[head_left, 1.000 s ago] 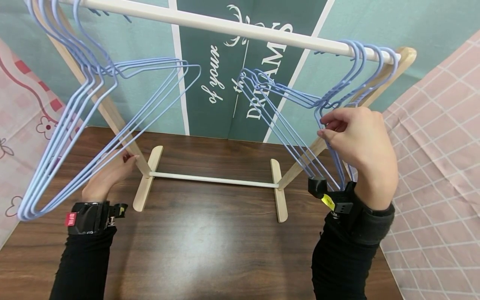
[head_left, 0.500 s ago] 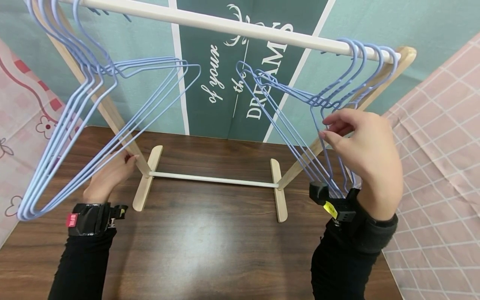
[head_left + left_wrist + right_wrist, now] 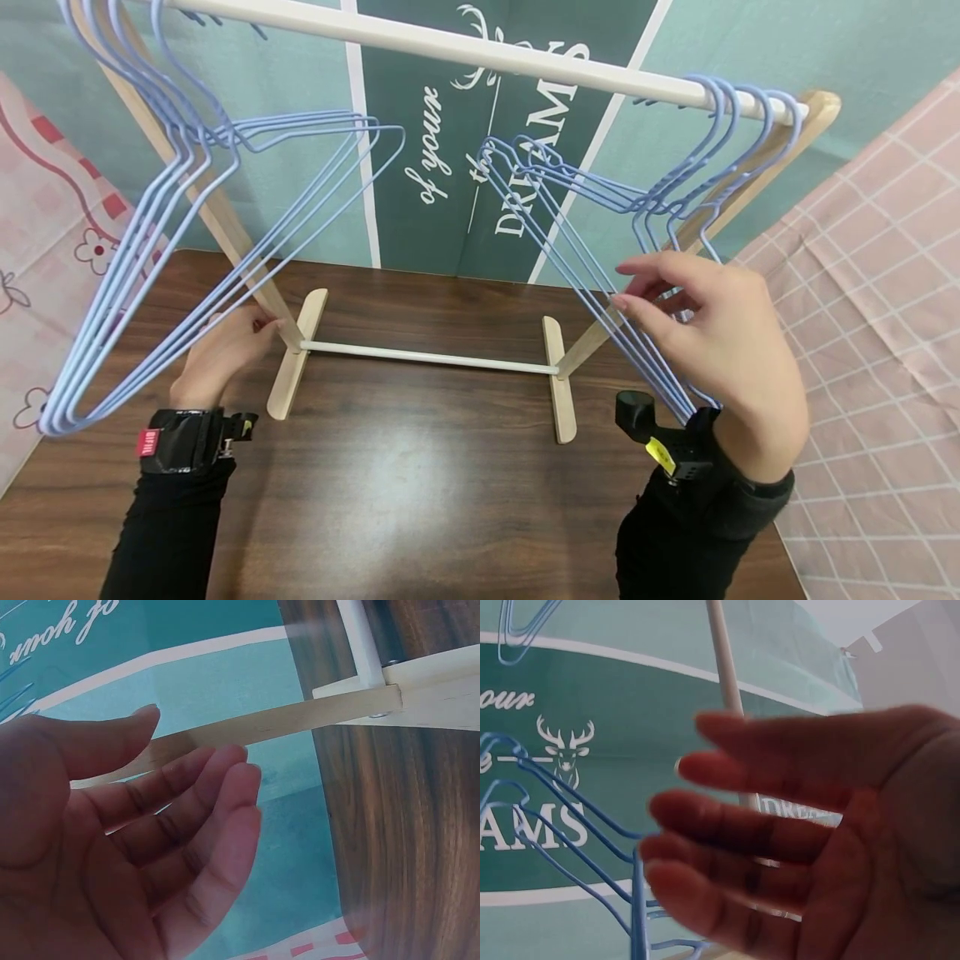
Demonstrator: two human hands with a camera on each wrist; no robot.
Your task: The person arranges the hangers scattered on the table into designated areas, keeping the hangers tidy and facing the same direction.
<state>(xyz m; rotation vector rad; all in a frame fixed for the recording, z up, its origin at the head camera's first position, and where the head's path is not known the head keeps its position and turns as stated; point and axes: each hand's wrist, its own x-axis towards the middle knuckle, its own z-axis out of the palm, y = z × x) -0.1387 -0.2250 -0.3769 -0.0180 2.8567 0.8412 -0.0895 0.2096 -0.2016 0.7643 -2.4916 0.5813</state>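
Several blue wire hangers [image 3: 202, 133] hang from the left part of a white rail [image 3: 450, 50]. Another group of blue hangers [image 3: 654, 200] hangs at its right end. My right hand [image 3: 712, 333] is beside the right group, fingers loosely bent and thumb apart from them. In the right wrist view that hand [image 3: 780, 832] holds nothing, and hanger wires [image 3: 639, 900] show near its fingertips. My left hand [image 3: 228, 346] is low, next to the left wooden post [image 3: 225, 225], partly behind hanger wires. The left wrist view shows its fingers relaxed, with the post [image 3: 300, 718] passing beyond; contact is unclear.
The rack has wooden feet [image 3: 297, 358] and a white lower bar [image 3: 427, 357], standing on a dark wood table [image 3: 405, 500]. A green cloth with lettering [image 3: 427, 167] hangs behind. Pink patterned cloths flank both sides.
My right hand has come down and away from the neck area of the right hangers, which swing slightly. The left hand has barely moved.
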